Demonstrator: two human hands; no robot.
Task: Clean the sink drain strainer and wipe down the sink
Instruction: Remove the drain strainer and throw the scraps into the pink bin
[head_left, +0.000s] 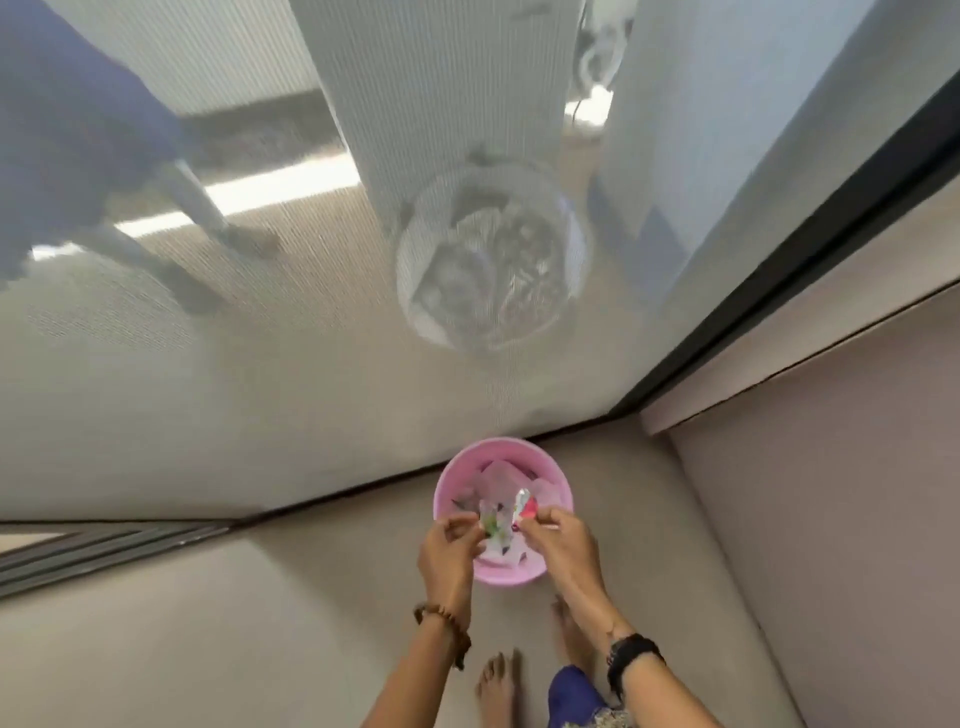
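A head-worn camera looks down at a beige floor (208, 649) beside a large glass pane (234, 389), whose dark frame (779, 270) runs up to the right. At far left, a metal track (104, 551) lies along the foot of the glass. The left hand (447, 556), with a beaded bracelet (441, 623) on its wrist, has its fingers pinched closed on a small crumpled scrap of wrapper (491, 522). Just beside it, the right hand (563, 545), with a black band (631, 657) on its wrist, pinches a red and silver wrapper (522, 504). Both hands are over a pink bin (457, 483) standing on the floor against the glass, with paper and plastic waste inside. Its pale reflection (493, 260) shows in the glass above. Bare feet (496, 686) stand below the bin. No sink or drain strainer is in view.
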